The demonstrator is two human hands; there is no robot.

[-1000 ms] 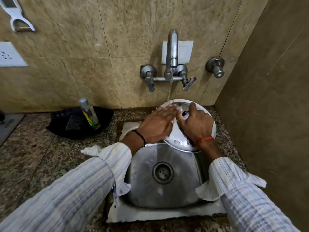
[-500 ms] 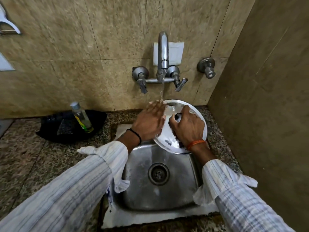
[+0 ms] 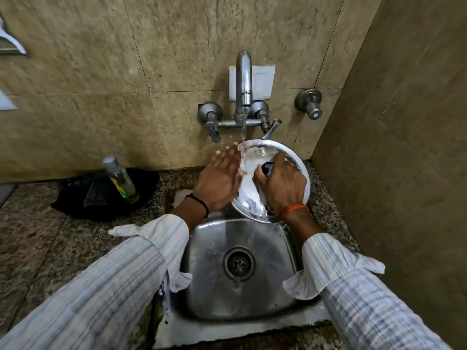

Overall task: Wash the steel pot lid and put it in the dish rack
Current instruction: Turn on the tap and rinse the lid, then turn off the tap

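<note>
Right hand (image 3: 283,183) grips steel pot lid (image 3: 298,170) by knob, tilted under tap (image 3: 243,79) stream w/ suds draining into sink (image 3: 209,269); left hand (image 3: 217,180) flat, fingers released, rubbing.

The bottle (image 3: 120,179) label is too blurred to read.

Pale striped sleeves (image 3: 131,269) showing loose unbuttoned cuffs, left wrist wearing a black band (image 3: 199,202), right wearing an orange thread (image 3: 293,210)

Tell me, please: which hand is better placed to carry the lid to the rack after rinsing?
The right hand, probably: its grip is closed on the steel lid's black knob. The left hand lies flat and open on the wet face under the tap's stream. No rack is visible.
</note>
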